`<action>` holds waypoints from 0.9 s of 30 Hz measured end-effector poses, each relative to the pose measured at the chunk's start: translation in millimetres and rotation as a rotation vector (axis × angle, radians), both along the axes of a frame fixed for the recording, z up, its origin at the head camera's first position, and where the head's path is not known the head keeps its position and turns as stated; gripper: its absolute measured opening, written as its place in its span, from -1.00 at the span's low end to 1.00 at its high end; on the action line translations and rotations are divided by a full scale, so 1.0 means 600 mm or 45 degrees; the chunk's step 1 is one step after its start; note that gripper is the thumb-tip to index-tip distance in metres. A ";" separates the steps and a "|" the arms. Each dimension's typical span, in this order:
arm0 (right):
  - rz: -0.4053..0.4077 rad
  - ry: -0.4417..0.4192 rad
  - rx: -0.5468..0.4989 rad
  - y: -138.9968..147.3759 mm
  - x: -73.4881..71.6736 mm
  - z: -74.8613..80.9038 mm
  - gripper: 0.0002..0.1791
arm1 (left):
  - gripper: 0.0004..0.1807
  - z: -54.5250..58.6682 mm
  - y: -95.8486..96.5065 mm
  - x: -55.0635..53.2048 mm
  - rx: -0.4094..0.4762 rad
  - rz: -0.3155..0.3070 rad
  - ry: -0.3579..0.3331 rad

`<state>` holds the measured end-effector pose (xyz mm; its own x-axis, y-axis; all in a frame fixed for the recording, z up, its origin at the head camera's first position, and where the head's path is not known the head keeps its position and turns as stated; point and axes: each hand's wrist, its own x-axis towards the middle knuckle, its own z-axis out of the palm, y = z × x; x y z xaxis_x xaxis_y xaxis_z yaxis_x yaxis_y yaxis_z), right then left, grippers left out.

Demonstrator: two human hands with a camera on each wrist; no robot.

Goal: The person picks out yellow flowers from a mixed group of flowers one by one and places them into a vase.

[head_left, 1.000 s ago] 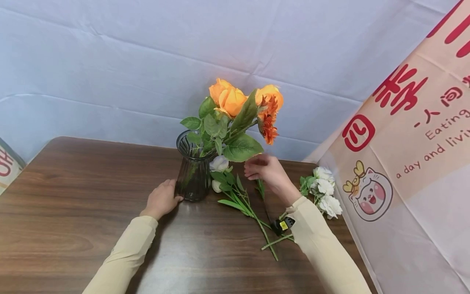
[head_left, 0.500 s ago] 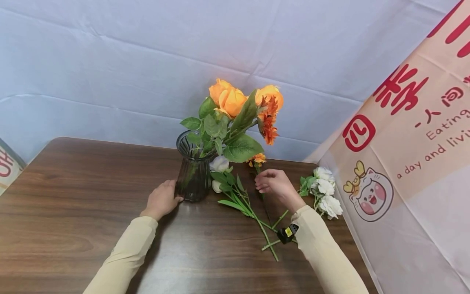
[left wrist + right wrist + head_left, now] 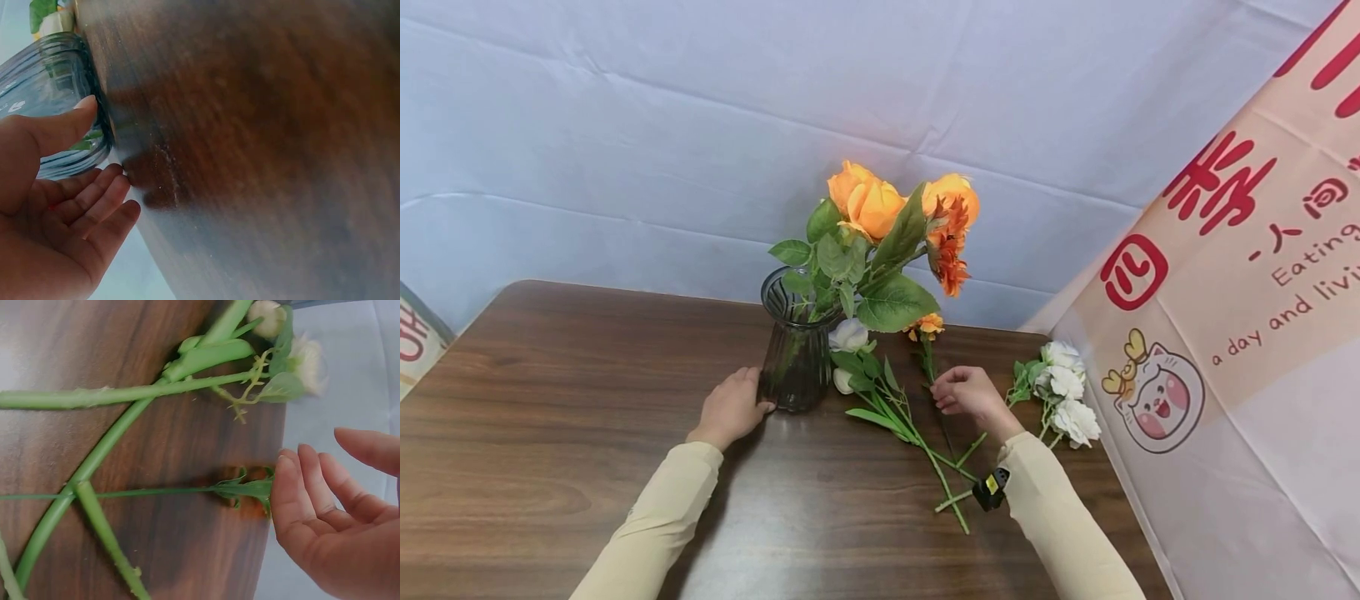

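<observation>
A dark ribbed glass vase holds large orange roses, a rust-orange flower and broad green leaves. My left hand holds the vase low on its left side; in the left wrist view the thumb lies against the glass and the fingers are at its base. Right of the vase, a small orange flower lies on the table. My right hand is over its stem. In the right wrist view, the thumb is apart from the loosely bent fingers, with nothing between them, beside the flower's thin stem.
White flowers lie at the table's right edge. Pale blooms with crossed green stems lie between the vase and my right arm. The brown wooden table ends at a pale cloth backdrop; a printed banner hangs at the right.
My right hand has drawn back from the small orange flower's head, down and to the right, uncovering the bloom. My left hand and the vase have stayed in place.
</observation>
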<state>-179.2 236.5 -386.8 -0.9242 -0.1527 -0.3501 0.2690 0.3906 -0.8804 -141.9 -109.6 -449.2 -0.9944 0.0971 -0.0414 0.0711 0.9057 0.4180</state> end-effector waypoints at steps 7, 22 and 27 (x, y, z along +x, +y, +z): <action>-0.018 -0.011 0.077 0.008 0.001 -0.014 -0.82 | -0.31 0.000 0.000 0.000 -0.005 -0.005 0.002; -0.096 -0.031 0.215 0.016 0.003 -0.041 -0.85 | -0.33 0.001 0.000 0.001 -0.001 0.000 -0.018; -0.097 -0.036 0.267 0.017 0.006 -0.046 -0.89 | -0.33 0.002 0.000 0.000 -0.006 0.004 -0.020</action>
